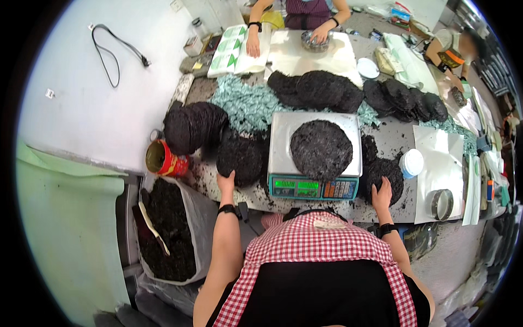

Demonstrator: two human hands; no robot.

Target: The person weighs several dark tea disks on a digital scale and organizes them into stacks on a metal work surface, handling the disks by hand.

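A round cake of dark, seaweed-like flakes lies on the steel pan of a digital scale, its front edge reaching over the lit display panel. To the left of the scale, my left hand touches the near edge of another dark disc, thumb on top; its fingers are partly hidden. My right hand rests with spread fingers on a dark round piece right of the scale. Whether either hand grips its disc cannot be told. Behind the left disc leans a row of similar discs.
More dark discs lie behind the scale on small green packets. A red tin and a sack of loose dark flakes stand left. A white-lidded tub and metal ring are right. Two people work across the table.
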